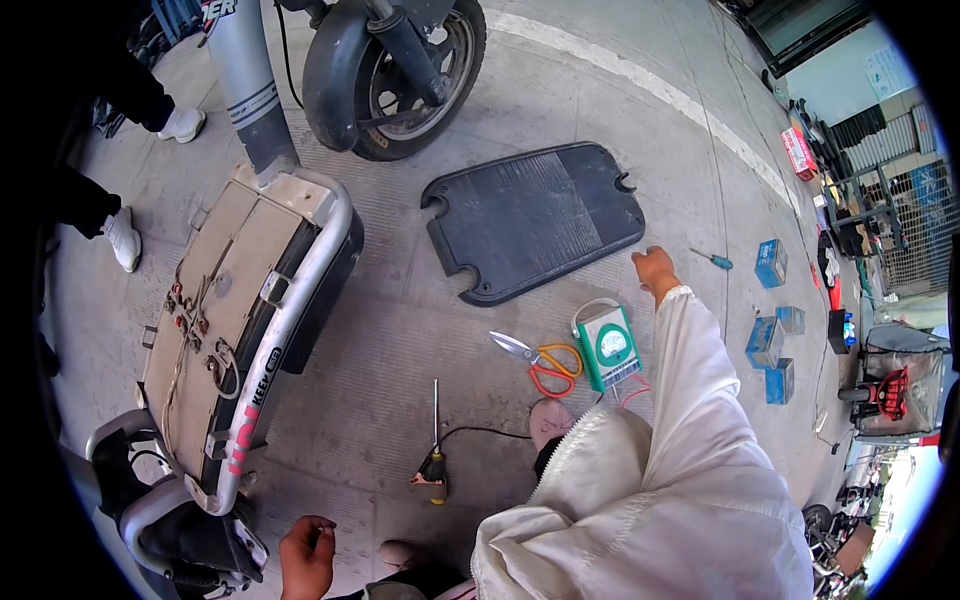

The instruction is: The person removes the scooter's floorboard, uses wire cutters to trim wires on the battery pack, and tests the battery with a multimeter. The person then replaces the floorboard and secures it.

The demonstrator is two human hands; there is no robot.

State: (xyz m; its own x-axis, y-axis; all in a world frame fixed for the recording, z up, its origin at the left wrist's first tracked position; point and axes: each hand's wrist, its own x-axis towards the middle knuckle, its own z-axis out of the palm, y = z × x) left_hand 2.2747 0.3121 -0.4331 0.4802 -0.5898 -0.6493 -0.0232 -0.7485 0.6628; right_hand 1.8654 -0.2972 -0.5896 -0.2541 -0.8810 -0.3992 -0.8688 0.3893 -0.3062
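Observation:
My right hand reaches forward beside the near right edge of a black scooter floor panel, fingers bent together; what they hold, if anything, is hidden. A screwdriver with a teal handle lies to its right. My left hand is low at the left, fingers curled in, nothing visible in them. It is nearest the scooter frame, whose open deck shows a tan-topped compartment with loose wires and connectors. A green and white meter stands near my right sleeve, next to orange-handled scissors.
A long screwdriver with a clamp at its handle lies before my feet. Several blue boxy blocks sit at the right. A scooter wheel stands ahead. Another person's white shoes are at the left.

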